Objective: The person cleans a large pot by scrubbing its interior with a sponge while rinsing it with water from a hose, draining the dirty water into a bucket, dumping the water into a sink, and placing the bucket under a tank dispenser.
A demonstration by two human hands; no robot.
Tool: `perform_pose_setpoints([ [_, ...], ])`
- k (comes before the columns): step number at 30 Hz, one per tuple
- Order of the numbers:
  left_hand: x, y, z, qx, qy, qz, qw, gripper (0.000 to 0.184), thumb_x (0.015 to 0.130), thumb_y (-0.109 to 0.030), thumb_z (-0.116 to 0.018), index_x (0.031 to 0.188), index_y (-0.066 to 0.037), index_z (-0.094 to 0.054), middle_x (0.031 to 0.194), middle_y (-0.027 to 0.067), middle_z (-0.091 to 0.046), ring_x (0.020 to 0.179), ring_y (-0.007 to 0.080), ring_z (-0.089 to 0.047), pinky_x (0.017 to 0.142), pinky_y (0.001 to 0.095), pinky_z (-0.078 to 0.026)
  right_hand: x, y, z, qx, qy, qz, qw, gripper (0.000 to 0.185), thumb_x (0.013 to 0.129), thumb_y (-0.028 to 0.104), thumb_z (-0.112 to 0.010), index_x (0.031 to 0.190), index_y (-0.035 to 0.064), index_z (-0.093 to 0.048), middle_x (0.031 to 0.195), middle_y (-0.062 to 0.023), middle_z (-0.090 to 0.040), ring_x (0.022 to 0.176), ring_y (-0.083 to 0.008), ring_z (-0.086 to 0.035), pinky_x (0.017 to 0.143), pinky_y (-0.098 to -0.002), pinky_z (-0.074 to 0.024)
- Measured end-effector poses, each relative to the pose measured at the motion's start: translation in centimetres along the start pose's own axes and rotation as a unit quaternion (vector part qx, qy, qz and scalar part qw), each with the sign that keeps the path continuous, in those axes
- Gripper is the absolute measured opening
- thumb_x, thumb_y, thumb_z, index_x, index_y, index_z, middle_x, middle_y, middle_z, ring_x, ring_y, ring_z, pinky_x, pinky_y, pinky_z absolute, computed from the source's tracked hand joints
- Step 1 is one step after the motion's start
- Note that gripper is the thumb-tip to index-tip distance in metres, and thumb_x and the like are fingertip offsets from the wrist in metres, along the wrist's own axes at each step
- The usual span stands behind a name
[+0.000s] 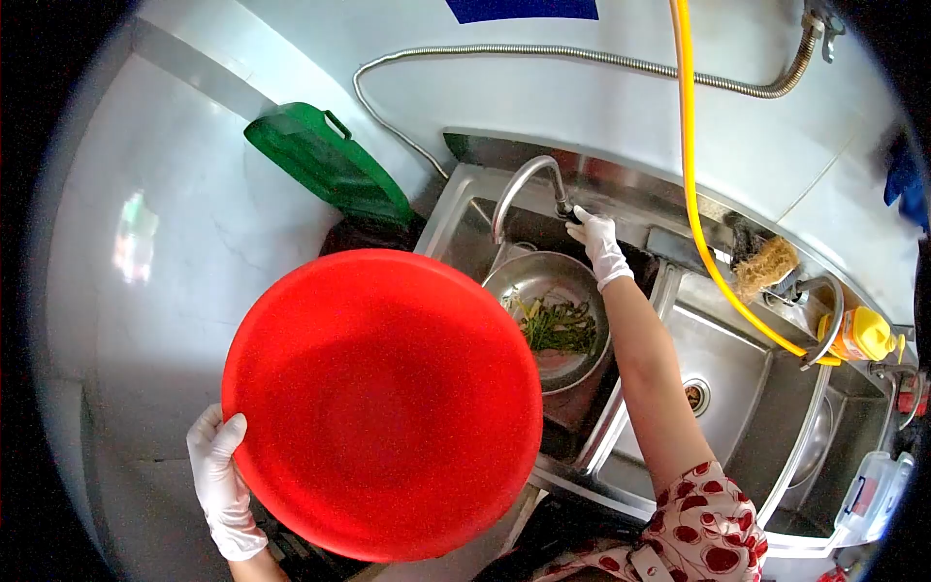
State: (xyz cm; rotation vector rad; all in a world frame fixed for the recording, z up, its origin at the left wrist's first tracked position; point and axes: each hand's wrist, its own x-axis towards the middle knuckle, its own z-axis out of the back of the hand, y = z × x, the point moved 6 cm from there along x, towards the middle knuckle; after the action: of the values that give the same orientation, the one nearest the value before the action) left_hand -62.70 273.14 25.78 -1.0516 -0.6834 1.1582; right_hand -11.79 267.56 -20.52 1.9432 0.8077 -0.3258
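Note:
My left hand [221,475], in a white glove, grips the rim of a big red basin [378,407] at its lower left, thumb over the edge. The basin's inside faces me and looks empty. With a white glove on as well, my right hand [598,244] is closed on the end of the curved metal faucet [529,184] over the left sink. Below that hand, a round metal pan [567,373] with green leafy scraps [558,325] sits in the sink, partly hidden by the basin.
An open green bin lid [330,160] stands left of the sink. Rightward are a middle basin [722,364], a yellow hose [693,194] hanging down, a brown scrubber [766,267], a yellow-capped bottle [863,333] and a clear plastic container [873,500].

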Motion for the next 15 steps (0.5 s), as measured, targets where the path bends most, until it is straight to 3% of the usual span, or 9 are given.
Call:
perform_pose_setpoints([
  [3,-0.27,-0.04,-0.34,-0.017,0.003,-0.003,1.0,0.023,0.078,-0.006,-0.068,0.094,0.006,-0.058,0.089,0.0099,-0.065,0.077,0.0148,-0.06,0.077,0.0274,-0.047,-0.4,0.77,-0.37,-0.043,-0.031,0.039,0.998,0.042,0.079,0.006,-0.071,0.105,-0.006,-0.041,0.093,-0.0207,-0.058,0.06,-0.0255,-0.064,0.047,-0.0313,-0.0555],
  [4,-0.37,-0.01,-0.29,-0.018,0.0,-0.002,1.0,0.022,0.078,-0.006,-0.068,0.094,0.006,-0.058,0.089,0.01,-0.065,0.077,0.0149,-0.06,0.077,0.0273,-0.047,-0.1,0.81,-0.65,-0.041,0.005,0.043,0.998,0.041,0.078,0.003,-0.071,0.101,-0.0013,-0.038,0.09,-0.0192,-0.057,0.06,-0.0254,-0.064,0.046,-0.0314,-0.0544],
  [10,-0.27,0.34,0.14,-0.023,-0.003,0.011,1.0,0.022,0.078,-0.006,-0.068,0.094,0.006,-0.058,0.089,0.0103,-0.065,0.077,0.0154,-0.06,0.077,0.0273,-0.047,0.04,0.93,-0.53,-0.06,0.013,0.069,0.996,0.04,0.078,0.004,-0.071,0.1,0.0012,-0.038,0.09,-0.0191,-0.057,0.057,-0.0232,-0.062,0.044,-0.032,-0.0527],
  [15,0.01,0.17,-0.05,-0.018,0.001,0.0,1.0,0.02,0.079,-0.006,-0.066,0.093,0.006,-0.059,0.089,0.0101,-0.065,0.077,0.0155,-0.06,0.077,0.0281,-0.047,-0.6,0.42,0.32,-0.073,0.019,0.078,0.994,0.05,0.079,0.007,-0.07,0.117,-0.0017,-0.039,0.093,-0.0171,-0.058,0.06,-0.0206,-0.062,0.049,-0.0313,-0.0532],
])
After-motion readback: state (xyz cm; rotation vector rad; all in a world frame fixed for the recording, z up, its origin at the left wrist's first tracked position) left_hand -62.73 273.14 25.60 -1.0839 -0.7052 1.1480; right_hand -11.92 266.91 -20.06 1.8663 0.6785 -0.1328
